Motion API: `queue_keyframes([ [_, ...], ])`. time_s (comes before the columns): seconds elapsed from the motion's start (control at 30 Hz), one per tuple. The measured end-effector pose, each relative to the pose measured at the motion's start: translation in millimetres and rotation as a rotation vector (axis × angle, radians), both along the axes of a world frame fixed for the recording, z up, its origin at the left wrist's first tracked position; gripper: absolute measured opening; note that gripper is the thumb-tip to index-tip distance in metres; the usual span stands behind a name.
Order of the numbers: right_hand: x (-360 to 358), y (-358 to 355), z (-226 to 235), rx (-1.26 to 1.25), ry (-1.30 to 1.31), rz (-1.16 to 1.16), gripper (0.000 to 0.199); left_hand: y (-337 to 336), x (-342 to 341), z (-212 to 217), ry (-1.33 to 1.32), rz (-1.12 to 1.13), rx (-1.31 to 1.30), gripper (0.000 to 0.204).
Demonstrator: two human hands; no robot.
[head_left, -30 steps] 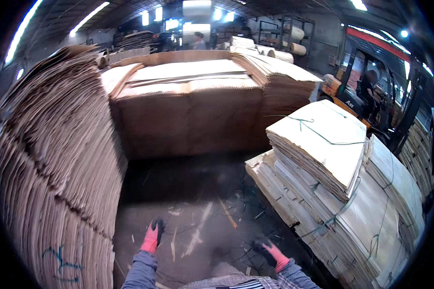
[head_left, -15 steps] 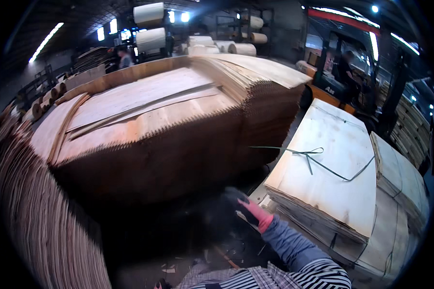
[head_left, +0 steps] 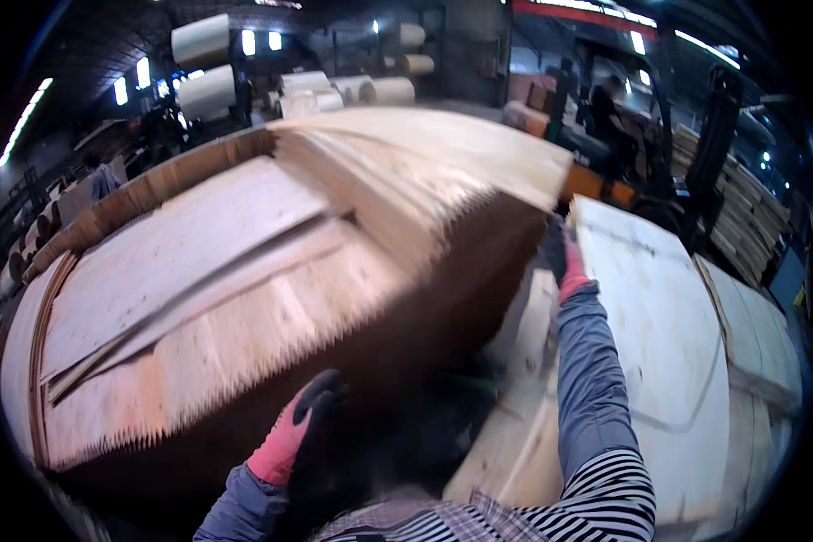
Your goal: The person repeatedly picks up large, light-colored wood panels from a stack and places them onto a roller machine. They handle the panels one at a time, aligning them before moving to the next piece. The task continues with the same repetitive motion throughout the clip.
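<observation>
My left hand [head_left: 300, 425], in a pink glove with dark fingers, is in front of the large stack of wood veneer sheets [head_left: 271, 325]. Its fingers are stretched out, the thumb stands apart, and nothing is in it. With the arm reaching far forward, my right hand [head_left: 570, 262] is at the far left edge of a pale veneer bundle [head_left: 655, 334], close to the corner of the large stack. The right fingers are dark and blurred; whether they grip the edge does not show. Lower pale sheets [head_left: 515, 443] lie left of my right arm.
More pale bundles [head_left: 754, 330] stand at the right. Behind them is an orange-and-dark forklift [head_left: 614, 191] with a person [head_left: 610, 117] seated in it. Another person [head_left: 102, 176] stands at the far left. Large white rolls [head_left: 206, 93] are stacked at the back.
My left hand has come into view. My right hand has moved forward along the pale bundle's left side. The view has swung right, and the green strap's knot no longer shows on top.
</observation>
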State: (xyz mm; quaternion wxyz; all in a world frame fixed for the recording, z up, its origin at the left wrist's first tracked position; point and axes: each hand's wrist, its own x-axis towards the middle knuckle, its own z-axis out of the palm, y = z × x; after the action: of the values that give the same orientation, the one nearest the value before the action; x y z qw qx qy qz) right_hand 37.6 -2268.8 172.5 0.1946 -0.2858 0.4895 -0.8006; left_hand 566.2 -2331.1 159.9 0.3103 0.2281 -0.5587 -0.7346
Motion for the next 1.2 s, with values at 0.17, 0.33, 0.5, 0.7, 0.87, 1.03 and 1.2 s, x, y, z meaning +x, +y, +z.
queue_keyframes([
  [0.17, -94.4, -100.9, 30.2, -0.334, -0.454, 0.057, 0.025, -92.5, -107.2, 57.3, -0.067, -0.128, -0.155, 0.046],
  [0.33, 7.8, -162.4, 45.0, -0.107, -0.118, 0.077, 0.028, -200.8, -194.8, 49.4, 0.099, -0.247, 0.065, 0.054],
  [0.5, 64.6, -191.2, -11.4, 0.359, 0.298, 0.181, 0.022, -235.0, -277.3, 53.6, 0.059, -0.052, 0.019, 0.052],
  [0.7, 61.8, -136.2, 1.6, 0.423, 0.606, -0.166, 0.032, -263.5, -282.9, 54.2, 0.077, -0.178, -0.411, 0.043],
  [0.87, 48.4, -166.3, 1.5, 0.2, 1.133, -0.536, 0.074, -251.8, -310.7, 116.7, 0.182, -0.004, -0.96, 0.057],
  [1.03, 39.5, -186.9, -32.0, 0.318, 1.087, -0.35, 0.09, -260.4, -285.9, 125.2, -0.154, -0.35, -0.006, 0.035],
  [1.2, 58.8, -199.7, -26.0, 0.39, 1.397, -0.138, 0.083, -276.7, -256.7, -8.2, -0.115, 0.07, -0.236, 0.038],
])
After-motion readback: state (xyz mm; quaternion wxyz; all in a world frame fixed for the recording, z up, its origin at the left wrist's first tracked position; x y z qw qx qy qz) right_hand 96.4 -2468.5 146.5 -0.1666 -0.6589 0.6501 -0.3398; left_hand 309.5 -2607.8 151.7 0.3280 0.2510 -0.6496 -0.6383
